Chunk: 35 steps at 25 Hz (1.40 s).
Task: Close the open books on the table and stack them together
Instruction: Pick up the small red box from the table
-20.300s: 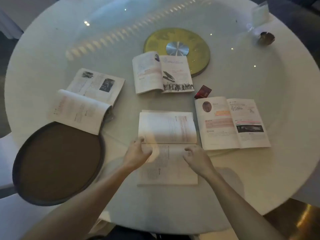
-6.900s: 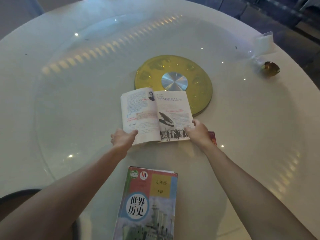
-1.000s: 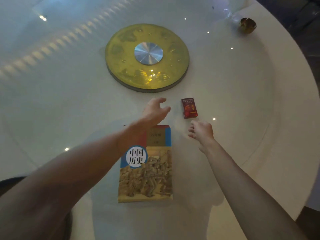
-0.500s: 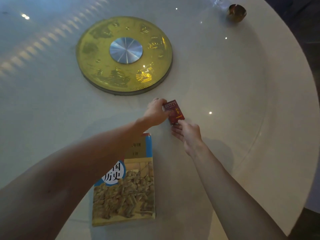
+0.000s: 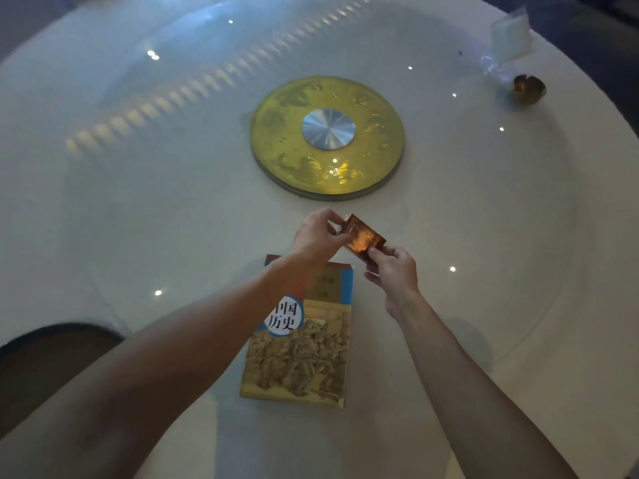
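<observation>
A closed book stack [image 5: 301, 354] lies on the white round table [image 5: 138, 236] in front of me, its top cover showing a blue circle with Chinese characters above a tan picture. My left forearm crosses its upper left corner. Just beyond the stack, both hands hold a small red box [image 5: 363, 238] tilted above the table. My left hand [image 5: 320, 235] pinches its far left end. My right hand [image 5: 392, 271] grips its near right end. No open book is in view.
A yellow disc with a silver hub [image 5: 326, 138] sits at the table's centre under glass. A small brown object [image 5: 528, 88] and a clear bag [image 5: 511, 38] lie at the far right. A dark round tray [image 5: 52, 361] is at the near left edge.
Both hands reached the red box and lifted it off the table; it is now tilted between them above the stack's far edge.
</observation>
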Available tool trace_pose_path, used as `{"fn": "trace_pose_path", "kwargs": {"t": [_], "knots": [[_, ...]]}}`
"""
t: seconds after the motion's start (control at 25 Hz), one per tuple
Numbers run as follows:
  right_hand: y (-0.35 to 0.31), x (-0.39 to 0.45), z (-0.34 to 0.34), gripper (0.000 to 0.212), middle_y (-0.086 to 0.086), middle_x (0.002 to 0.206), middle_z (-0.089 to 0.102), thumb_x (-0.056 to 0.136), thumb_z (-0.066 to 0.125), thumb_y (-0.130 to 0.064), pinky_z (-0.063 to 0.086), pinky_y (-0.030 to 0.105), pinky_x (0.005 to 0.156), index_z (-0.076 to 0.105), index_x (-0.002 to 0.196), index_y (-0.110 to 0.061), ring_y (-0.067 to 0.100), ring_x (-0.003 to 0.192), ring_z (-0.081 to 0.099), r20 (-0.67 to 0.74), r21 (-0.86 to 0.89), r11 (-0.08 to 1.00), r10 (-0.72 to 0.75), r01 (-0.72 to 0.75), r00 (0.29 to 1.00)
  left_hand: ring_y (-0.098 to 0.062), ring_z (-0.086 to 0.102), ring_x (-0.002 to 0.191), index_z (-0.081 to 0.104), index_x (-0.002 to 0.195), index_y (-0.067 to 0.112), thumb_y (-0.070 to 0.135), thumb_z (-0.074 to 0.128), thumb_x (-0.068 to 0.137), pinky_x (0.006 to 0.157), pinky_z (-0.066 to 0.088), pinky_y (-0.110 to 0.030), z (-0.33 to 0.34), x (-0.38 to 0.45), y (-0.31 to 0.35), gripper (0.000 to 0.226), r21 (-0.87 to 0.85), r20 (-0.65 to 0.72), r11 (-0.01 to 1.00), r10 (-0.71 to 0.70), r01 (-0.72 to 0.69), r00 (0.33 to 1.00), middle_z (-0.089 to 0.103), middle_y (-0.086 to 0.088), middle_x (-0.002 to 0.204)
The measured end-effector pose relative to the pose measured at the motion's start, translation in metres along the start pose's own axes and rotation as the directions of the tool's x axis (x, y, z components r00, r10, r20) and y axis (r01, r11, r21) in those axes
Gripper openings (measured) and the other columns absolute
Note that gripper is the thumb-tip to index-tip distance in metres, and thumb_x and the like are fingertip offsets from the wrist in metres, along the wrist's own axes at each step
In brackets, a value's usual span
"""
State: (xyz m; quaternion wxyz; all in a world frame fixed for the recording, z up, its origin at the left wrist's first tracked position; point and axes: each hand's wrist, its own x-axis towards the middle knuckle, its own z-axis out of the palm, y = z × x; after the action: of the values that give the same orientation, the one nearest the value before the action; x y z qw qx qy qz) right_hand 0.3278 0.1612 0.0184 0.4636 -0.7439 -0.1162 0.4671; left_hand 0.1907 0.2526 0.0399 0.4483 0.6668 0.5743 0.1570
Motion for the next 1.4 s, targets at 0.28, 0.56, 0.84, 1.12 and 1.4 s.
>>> {"fn": "trace_pose_path", "kwargs": {"t": [0.28,0.56,0.84,1.12,1.4], "knots": [[0.006,-0.084,0.079,0.012,0.022,0.113,0.074,0.096,0.07,-0.014,0.06,0.043,0.077,0.061,0.101,-0.008,0.025,0.085,0.07,0.125,-0.183,0.979,-0.062,0.085,0.99,-0.018,0.068,0.083,0.073,0.098,0.016,0.028,0.075,0.083,0.064,0.052,-0.028,-0.09,-0.082,-0.063,0.02,-0.14,-0.21,0.984,-0.14,0.112,0.968,0.073,-0.003,0.093],[0.04,-0.174,0.196,0.023,0.015,0.102,0.067,0.094,0.071,-0.009,0.058,0.042,0.08,0.063,0.114,-0.003,0.023,0.086,0.064,0.314,-0.339,0.925,-0.061,0.172,0.947,-0.015,0.069,0.082,0.074,0.095,0.017,0.031,0.077,0.079,0.069,0.051,-0.027,-0.191,-0.175,-0.175,0.022,-0.267,-0.304,0.937,-0.303,0.224,0.903,0.075,-0.001,0.091],[0.097,-0.236,0.297,0.013,0.01,0.096,0.072,0.091,0.069,-0.014,0.058,0.046,0.086,0.068,0.104,-0.014,0.026,0.09,0.069,0.487,-0.512,0.789,-0.059,0.339,0.872,-0.012,0.068,0.084,0.074,0.094,0.016,0.032,0.078,0.078,0.073,0.05,-0.027,-0.247,-0.253,-0.282,0.023,-0.347,-0.381,0.865,-0.483,0.362,0.788,0.073,0.005,0.09],[0.159,-0.259,0.338,0.034,0.007,0.114,0.077,0.092,0.068,-0.029,0.059,0.046,0.098,0.076,0.12,-0.011,0.024,0.108,0.072,0.538,-0.678,0.631,0.077,0.377,0.839,-0.011,0.067,0.081,0.067,0.092,0.017,0.029,0.078,0.081,0.069,0.054,-0.029,-0.237,-0.309,-0.35,0.019,-0.436,-0.312,0.762,-0.626,0.478,0.715,0.069,0.005,0.087],[0.185,-0.262,0.337,0.046,0.008,0.131,0.071,0.096,0.066,-0.029,0.055,0.042,0.106,0.065,0.137,-0.009,0.023,0.12,0.066,0.543,-0.712,0.586,0.112,0.386,0.832,-0.017,0.068,0.085,0.066,0.097,0.016,0.022,0.076,0.084,0.074,0.054,-0.03,-0.219,-0.318,-0.377,0.017,-0.431,-0.237,0.732,-0.656,0.528,0.717,0.071,-0.003,0.093]]}}
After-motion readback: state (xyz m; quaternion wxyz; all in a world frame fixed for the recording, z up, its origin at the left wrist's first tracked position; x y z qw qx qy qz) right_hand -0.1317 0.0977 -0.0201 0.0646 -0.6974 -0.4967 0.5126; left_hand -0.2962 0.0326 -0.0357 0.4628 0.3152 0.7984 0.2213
